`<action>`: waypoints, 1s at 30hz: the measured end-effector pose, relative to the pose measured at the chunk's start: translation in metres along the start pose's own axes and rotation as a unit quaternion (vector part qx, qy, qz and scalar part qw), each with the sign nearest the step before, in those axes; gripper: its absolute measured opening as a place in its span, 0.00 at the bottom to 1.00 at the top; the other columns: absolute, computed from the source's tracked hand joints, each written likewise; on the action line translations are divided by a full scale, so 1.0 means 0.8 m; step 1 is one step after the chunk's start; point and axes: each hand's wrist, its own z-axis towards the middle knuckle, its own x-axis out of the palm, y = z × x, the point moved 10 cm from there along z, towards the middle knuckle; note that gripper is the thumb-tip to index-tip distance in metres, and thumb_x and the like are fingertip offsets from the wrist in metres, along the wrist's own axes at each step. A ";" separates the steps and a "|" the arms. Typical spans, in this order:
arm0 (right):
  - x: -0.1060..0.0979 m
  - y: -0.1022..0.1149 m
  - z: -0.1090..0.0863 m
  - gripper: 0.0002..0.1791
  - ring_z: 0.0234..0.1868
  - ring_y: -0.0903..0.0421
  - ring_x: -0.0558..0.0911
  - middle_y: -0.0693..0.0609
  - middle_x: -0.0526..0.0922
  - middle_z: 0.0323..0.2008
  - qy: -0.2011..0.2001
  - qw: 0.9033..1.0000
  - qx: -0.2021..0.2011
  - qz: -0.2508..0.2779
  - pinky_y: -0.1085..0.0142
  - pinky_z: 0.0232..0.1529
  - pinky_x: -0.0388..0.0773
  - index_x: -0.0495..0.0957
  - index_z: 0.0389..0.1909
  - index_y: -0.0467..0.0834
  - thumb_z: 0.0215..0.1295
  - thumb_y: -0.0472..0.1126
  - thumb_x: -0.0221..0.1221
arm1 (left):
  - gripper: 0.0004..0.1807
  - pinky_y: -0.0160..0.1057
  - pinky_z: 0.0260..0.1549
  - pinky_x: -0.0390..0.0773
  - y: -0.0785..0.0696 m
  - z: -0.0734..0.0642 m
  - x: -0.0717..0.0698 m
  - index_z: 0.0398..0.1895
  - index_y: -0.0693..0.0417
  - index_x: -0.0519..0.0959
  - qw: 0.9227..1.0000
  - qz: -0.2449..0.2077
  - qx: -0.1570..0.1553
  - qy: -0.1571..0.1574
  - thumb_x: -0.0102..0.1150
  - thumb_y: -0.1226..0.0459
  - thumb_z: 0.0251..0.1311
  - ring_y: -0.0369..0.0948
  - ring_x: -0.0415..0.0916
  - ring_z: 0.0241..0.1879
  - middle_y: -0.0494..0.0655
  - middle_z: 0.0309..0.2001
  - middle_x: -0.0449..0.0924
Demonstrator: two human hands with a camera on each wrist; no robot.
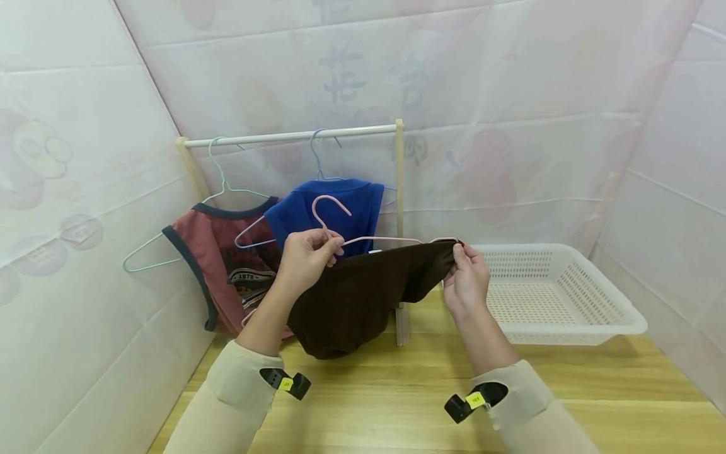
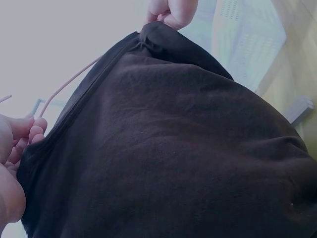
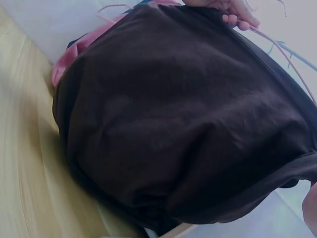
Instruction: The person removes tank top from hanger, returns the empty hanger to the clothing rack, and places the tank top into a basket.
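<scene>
A dark brown shirt (image 1: 351,296) hangs between my two hands, with a pink clothes hanger (image 1: 391,239) along its upper edge. My left hand (image 1: 306,258) pinches the hanger just below its hook, fingertips at the shirt's neckline. The hook stands free above that hand. At the other end, my right hand (image 1: 467,277) grips the shirt's shoulder, thumb on top, where the hanger's arm runs under the cloth. In the left wrist view the brown cloth (image 2: 163,129) fills most of the picture. The hanger's left arm is mostly hidden behind my left hand and the shirt.
Behind, a rack with a white rail (image 1: 295,135) holds a red sleeveless top (image 1: 198,239) on a green hanger and a blue shirt (image 1: 323,202) on a blue hanger. A white plastic basket (image 1: 615,315) stands at right on the wooden table (image 1: 363,403). White draped walls surround it.
</scene>
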 end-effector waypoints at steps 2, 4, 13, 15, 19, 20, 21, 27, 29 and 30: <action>-0.002 -0.003 0.000 0.08 0.32 0.61 0.84 0.52 0.82 0.36 -0.010 1.000 0.006 0.009 0.71 0.34 0.82 0.70 0.46 0.41 0.70 0.36 0.57 | 0.14 0.35 0.23 0.81 0.002 0.000 0.002 0.26 0.58 0.84 1.000 -0.001 -0.004 0.002 0.60 0.60 0.67 0.44 0.79 0.22 0.52 0.26 0.85; -0.002 -0.006 -0.001 0.08 0.32 0.60 0.84 0.52 0.82 0.36 -0.017 1.000 0.012 0.015 0.71 0.35 0.82 0.72 0.46 0.41 0.69 0.36 0.57 | 0.14 0.35 0.23 0.81 0.002 -0.001 0.003 0.26 0.58 0.84 1.000 0.000 -0.006 0.002 0.60 0.60 0.67 0.44 0.79 0.21 0.55 0.27 0.85; -0.003 -0.013 -0.006 0.13 0.38 0.61 0.85 0.52 0.82 0.42 -0.026 0.999 0.029 0.025 0.72 0.41 0.81 0.74 0.51 0.42 0.67 0.38 0.59 | 0.12 0.35 0.22 0.80 0.001 -0.002 0.003 0.29 0.57 0.85 1.000 0.001 -0.009 -0.005 0.60 0.60 0.67 0.45 0.78 0.21 0.56 0.26 0.84; -0.003 -0.014 -0.007 0.12 0.37 0.61 0.85 0.52 0.83 0.41 -0.029 0.999 0.029 0.027 0.72 0.41 0.81 0.74 0.50 0.42 0.67 0.39 0.60 | 0.11 0.35 0.22 0.81 0.002 -0.003 0.003 0.30 0.56 0.85 1.000 0.000 -0.012 -0.006 0.60 0.60 0.67 0.44 0.78 0.21 0.55 0.26 0.84; -0.002 -0.016 -0.008 0.10 0.36 0.61 0.85 0.53 0.84 0.39 -0.028 0.998 0.027 0.043 0.72 0.40 0.82 0.74 0.46 0.42 0.67 0.39 0.60 | 0.12 0.35 0.23 0.80 0.005 -0.003 0.002 0.31 0.57 0.85 1.000 -0.002 -0.019 -0.009 0.60 0.59 0.67 0.43 0.78 0.21 0.57 0.26 0.84; -0.001 -0.016 -0.008 0.08 0.36 0.61 0.85 0.53 0.84 0.38 -0.027 0.998 0.025 0.046 0.72 0.40 0.81 0.75 0.45 0.42 0.68 0.39 0.59 | 0.12 0.35 0.23 0.80 0.006 -0.004 0.002 0.31 0.57 0.85 1.000 -0.003 -0.021 -0.009 0.60 0.59 0.67 0.43 0.78 0.21 0.58 0.27 0.84; -0.001 -0.017 -0.009 0.08 0.35 0.61 0.85 0.53 0.84 0.38 -0.024 0.998 0.024 0.046 0.72 0.39 0.81 0.75 0.44 0.42 0.68 0.39 0.59 | 0.12 0.35 0.23 0.80 0.007 -0.004 0.002 0.31 0.57 0.85 1.000 -0.004 -0.023 -0.010 0.60 0.59 0.67 0.44 0.78 0.21 0.60 0.28 0.84; 0.003 -0.019 -0.011 0.06 0.33 0.61 0.84 0.53 0.82 0.35 -0.015 0.999 0.017 0.045 0.73 0.37 0.81 0.73 0.39 0.42 0.69 0.41 0.57 | 0.12 0.35 0.22 0.80 0.007 -0.004 0.003 0.30 0.57 0.86 1.000 -0.010 -0.022 -0.017 0.60 0.59 0.67 0.44 0.77 0.20 0.55 0.26 0.84; 0.005 -0.021 -0.012 0.06 0.33 0.61 0.83 0.53 0.82 0.35 -0.009 0.999 0.021 0.047 0.73 0.36 0.80 0.73 0.40 0.42 0.70 0.41 0.57 | 0.11 0.35 0.22 0.80 0.006 -0.003 0.005 0.30 0.57 0.86 1.000 -0.014 -0.017 -0.017 0.60 0.60 0.67 0.44 0.77 0.20 0.53 0.25 0.84; 0.007 -0.023 -0.013 0.06 0.33 0.61 0.83 0.53 0.81 0.35 -0.008 0.999 0.023 0.047 0.73 0.36 0.80 0.73 0.40 0.41 0.70 0.41 0.57 | 0.11 0.35 0.22 0.80 0.005 -0.003 0.007 0.30 0.57 0.86 1.000 -0.014 -0.015 -0.016 0.61 0.60 0.67 0.43 0.77 0.19 0.52 0.25 0.84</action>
